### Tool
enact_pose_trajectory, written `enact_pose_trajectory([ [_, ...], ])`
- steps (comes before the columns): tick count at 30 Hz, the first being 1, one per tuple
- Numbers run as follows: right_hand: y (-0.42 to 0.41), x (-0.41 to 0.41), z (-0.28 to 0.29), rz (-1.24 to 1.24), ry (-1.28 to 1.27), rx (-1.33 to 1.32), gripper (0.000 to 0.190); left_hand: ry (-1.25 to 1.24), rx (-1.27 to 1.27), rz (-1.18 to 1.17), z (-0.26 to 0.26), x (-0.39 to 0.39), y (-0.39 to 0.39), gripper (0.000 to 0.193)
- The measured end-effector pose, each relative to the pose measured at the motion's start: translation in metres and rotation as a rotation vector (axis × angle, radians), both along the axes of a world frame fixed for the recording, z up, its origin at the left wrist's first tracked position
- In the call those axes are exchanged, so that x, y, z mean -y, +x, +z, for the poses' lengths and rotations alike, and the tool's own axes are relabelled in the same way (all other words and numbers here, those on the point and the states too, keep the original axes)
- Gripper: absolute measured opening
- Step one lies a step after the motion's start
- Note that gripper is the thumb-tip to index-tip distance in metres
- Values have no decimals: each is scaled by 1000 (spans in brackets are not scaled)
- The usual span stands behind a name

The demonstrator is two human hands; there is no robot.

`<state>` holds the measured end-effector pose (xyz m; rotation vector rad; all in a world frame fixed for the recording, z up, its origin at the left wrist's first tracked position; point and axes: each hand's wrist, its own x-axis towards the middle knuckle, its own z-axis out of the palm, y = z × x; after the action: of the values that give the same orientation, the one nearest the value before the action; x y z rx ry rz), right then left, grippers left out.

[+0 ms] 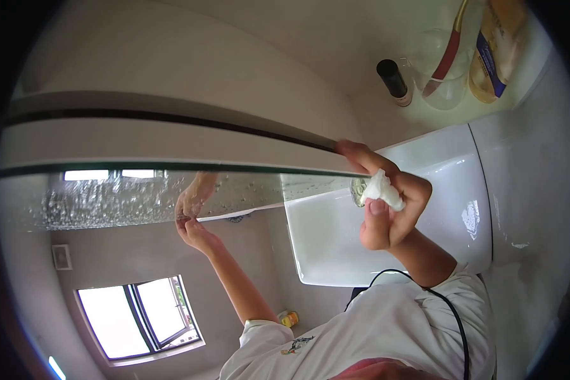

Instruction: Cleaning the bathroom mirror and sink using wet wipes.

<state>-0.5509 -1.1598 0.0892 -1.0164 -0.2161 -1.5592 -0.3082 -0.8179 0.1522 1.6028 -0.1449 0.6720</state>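
Near the right end of a mirror panel (137, 199), my right hand (399, 204) pinches a crumpled white tissue (384, 192) between thumb and fingers. Its index finger reaches around to the pale side of the panel's frame (180, 142). My left hand (199, 235) is raised with its fingertips at the wet mirror face, where the hand's reflection meets it. What lies under those fingertips is too small to tell. Water drops cover the glass, thickest at the left. The mirror is seen almost edge-on, with a dark green glass edge.
Below my right hand is a white ceramic fixture (332, 247) with a round metal fitting (358, 192). A black-capped bottle (394, 83), a clear cup (439, 92) holding a red-handled brush (449, 54), and an amber bottle (491, 66) stand at upper right. A window (142, 318) and cable (449, 308) also show.
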Motion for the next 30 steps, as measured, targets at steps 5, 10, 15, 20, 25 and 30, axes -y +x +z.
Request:
enact_pose_trajectory([
  [5, -2, 8, -16, -23, -81, -182, 27, -41, -7, 41, -4, -2, 2, 55],
  [10, 6, -1, -16, -115, -113, -198, 36, -97, -150, 50, -3, 47, -27, 55],
  [15, 3, -9, -10, -115, -104, -162, 38, -24, -218, 73, -14, 67, -52, 54],
  [20, 12, -33, -2, -374, 1, -156, 36, 54, -293, 81, -34, 64, -66, 54],
  [25, 8, -33, 1, -388, 16, -168, 34, 119, -341, 88, -50, 50, -76, 53],
  [30, 0, -40, 3, -365, 49, -209, 37, 161, -378, 87, -68, 31, -81, 52],
])
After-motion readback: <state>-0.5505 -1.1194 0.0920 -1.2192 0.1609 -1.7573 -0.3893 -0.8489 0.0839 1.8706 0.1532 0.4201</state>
